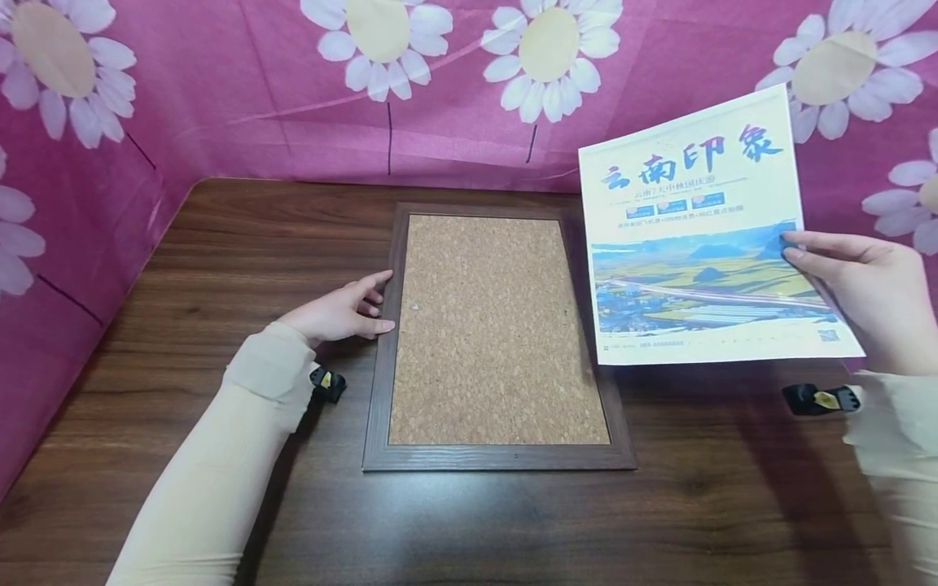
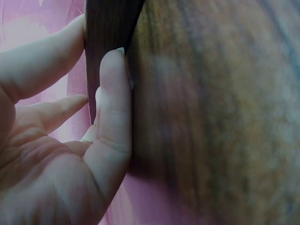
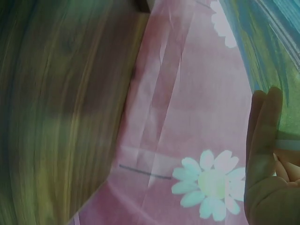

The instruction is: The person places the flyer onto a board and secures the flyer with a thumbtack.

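A dark brown picture frame (image 1: 383, 399) with a cork panel (image 1: 498, 342) inside it lies flat on the table. My left hand (image 1: 337, 311) touches the outer left side of this frame with its thumb and fingertips, the fingers loosely extended. Up close, the left wrist view has those fingers (image 2: 115, 98) against the dark frame edge (image 2: 107, 28). To the right, my right hand (image 1: 872, 281) pinches a printed poster (image 1: 703, 277) by its right edge between thumb and fingers. Large Chinese characters and a landscape picture face up, and the sheet is held tilted above the table beside the frame.
The brown wooden table (image 1: 220, 236) ends at the back against a pink cloth (image 1: 256, 98) with white daisies, which also hangs along the left. A black wrist device (image 1: 327, 382) sits under the left cuff, and another black wrist device (image 1: 817, 399) by the right cuff.
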A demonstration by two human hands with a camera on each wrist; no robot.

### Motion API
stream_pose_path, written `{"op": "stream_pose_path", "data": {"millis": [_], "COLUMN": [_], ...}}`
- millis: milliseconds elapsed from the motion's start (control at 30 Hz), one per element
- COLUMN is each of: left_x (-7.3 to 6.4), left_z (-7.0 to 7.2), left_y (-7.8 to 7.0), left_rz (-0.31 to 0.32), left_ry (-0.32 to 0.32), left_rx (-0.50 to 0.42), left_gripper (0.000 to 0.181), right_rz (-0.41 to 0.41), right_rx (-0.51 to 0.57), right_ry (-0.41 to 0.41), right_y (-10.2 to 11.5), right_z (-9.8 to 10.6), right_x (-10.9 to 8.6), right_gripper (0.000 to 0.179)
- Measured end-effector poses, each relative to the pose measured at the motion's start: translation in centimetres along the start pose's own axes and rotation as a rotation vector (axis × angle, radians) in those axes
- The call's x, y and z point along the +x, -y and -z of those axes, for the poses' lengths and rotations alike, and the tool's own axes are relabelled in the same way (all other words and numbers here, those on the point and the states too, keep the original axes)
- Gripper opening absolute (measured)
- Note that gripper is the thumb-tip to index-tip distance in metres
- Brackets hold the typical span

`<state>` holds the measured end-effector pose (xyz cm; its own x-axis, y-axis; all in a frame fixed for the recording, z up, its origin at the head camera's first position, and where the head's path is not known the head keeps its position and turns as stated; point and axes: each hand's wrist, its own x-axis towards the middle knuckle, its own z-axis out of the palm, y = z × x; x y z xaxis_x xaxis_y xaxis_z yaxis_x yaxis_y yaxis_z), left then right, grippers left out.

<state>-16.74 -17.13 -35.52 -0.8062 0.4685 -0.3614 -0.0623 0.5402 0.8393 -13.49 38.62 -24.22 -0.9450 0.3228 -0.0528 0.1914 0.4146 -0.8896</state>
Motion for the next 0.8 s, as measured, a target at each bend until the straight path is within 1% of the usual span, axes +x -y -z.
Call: {"op": "stream_pose_path", "data": {"millis": [67, 100, 133, 233, 300, 467, 600, 800], "left_x": [-0.1, -0.2, -0.2, -0.3, -0.3, -0.3, -0.3, -0.3], "left_z": [0.0, 0.0, 0.1, 0.1, 0.1, 0.2, 0.3, 0.3], "left_y": [-0.1, -0.2, -0.2, -0.3, -0.3, -0.2, -0.2, -0.2], "left_rz": [0.005, 0.007, 0.009, 0.010, 0.008, 0.003, 0.007, 0.012], "left_ry": [0.002, 0.004, 0.006, 0.011, 0.012, 0.010, 0.011, 0.004], "left_rx": [0.002, 0.003, 0.006, 0.009, 0.009, 0.026, 0.044, 0.043], "left_gripper": [0.087, 0.087, 0.087, 0.086, 0.086, 0.086, 0.087, 0.087], "right_rz": [0.003, -0.004, -0.018, -0.070, -0.090, -0.096, -0.105, -0.117], "right_rx": [0.028, 0.062, 0.081, 0.186, 0.255, 0.334, 0.365, 0.330], "right_ry": [0.017, 0.028, 0.037, 0.066, 0.090, 0.136, 0.177, 0.242], "right_y": [0.0, 0.0, 0.0, -0.1, -0.1, 0.2, 0.1, -0.1], "right_z": [-0.6, -0.9, -1.3, -2.4, -3.1, -4.9, -6.5, -8.5], "right_x": [-0.2, -0.4, -0.5, -1.0, -1.3, -1.9, -2.5, -3.3], "right_gripper": [0.028, 0.028, 0.029, 0.033, 0.036, 0.037, 0.038, 0.035]}}
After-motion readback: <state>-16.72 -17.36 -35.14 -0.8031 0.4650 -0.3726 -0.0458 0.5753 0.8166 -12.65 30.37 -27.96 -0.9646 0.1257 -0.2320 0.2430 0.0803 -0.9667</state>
